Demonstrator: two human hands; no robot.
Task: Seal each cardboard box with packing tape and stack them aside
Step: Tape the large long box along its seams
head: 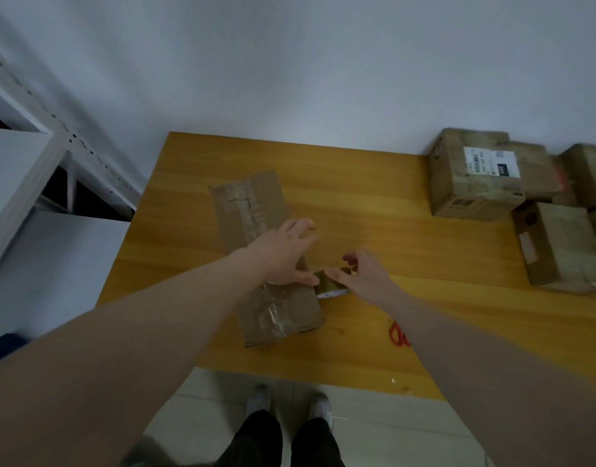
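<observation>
Head view | stacked cardboard boxes (475, 175) at wooden table's (374, 203) far right, red cord (398, 335) near front edge | long flat cardboard box (256, 237) at table centre | left hand (285, 254) spread flat on it, fingers straight | right hand (360, 274) pinched tape roll (330, 283) just beside box.

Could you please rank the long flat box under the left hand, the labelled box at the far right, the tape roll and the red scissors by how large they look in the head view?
1. long flat box
2. labelled box, though it lies farther off, so this order is unsure
3. tape roll, partly hidden by the right hand
4. red scissors, close in size to the roll
</observation>
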